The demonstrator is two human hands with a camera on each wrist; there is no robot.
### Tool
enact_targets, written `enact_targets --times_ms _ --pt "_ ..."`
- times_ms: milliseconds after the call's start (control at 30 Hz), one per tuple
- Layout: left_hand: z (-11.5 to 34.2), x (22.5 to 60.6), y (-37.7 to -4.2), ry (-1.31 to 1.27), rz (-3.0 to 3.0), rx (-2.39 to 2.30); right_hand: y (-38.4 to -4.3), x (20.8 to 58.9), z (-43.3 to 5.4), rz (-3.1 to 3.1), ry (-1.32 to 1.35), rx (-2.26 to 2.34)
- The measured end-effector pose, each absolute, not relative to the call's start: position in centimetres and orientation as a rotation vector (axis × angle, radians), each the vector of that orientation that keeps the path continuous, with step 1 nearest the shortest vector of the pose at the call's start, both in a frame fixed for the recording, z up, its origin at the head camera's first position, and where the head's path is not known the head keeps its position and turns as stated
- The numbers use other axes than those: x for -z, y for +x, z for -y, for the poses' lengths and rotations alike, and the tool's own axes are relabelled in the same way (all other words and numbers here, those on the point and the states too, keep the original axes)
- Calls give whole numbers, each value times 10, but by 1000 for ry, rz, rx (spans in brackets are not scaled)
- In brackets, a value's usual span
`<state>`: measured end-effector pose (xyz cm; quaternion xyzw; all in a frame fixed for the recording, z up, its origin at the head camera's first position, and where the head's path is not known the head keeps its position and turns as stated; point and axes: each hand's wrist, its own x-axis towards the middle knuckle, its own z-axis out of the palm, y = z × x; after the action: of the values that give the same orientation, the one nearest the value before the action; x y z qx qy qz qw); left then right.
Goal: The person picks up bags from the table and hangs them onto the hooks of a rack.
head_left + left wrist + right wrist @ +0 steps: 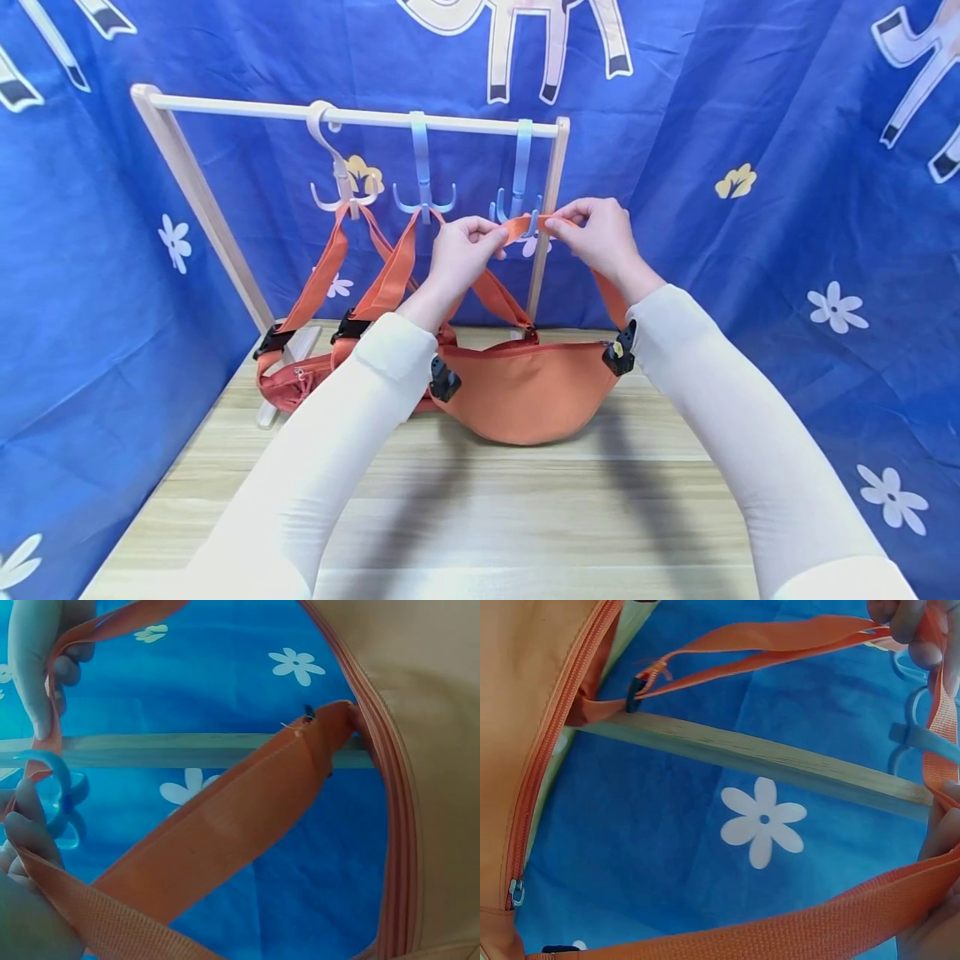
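An orange waist bag (528, 396) hangs at the front right of the rack, its zipper edge up. My left hand (459, 254) pinches its orange strap (519, 227) between thumb and fingers. To the right, my right hand (602, 237) pinches the same strap, leaving a short stretch between the hands. That stretch is at the blue hook (522, 158), and one prong crosses in front of it. In the left wrist view, the strap (195, 847) slopes down to the bag's zipper side (442, 750). The zipper pull (515, 891) shows in the right wrist view.
A wooden rack (247, 104) also carries a pink hook (341, 162) and another blue hook (422, 167), both with orange straps over them. A red bag (281, 387) with black buckles (273, 340) is below, partly hidden by my left sleeve. A blue patterned curtain (757, 275) surrounds the wooden table (540, 508).
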<state>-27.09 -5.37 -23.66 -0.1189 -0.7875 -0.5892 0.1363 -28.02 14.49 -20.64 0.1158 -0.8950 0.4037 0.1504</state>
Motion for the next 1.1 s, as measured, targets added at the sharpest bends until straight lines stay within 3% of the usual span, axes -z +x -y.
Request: enact_targets --times_ms 433,1100 --pt "59 247 -269 -331 2315 1865 -278 224 -147 2551 315 -1263" --pt "81 239 -260 -442 2338 1615 -273 231 -165 2421 322 -1233"
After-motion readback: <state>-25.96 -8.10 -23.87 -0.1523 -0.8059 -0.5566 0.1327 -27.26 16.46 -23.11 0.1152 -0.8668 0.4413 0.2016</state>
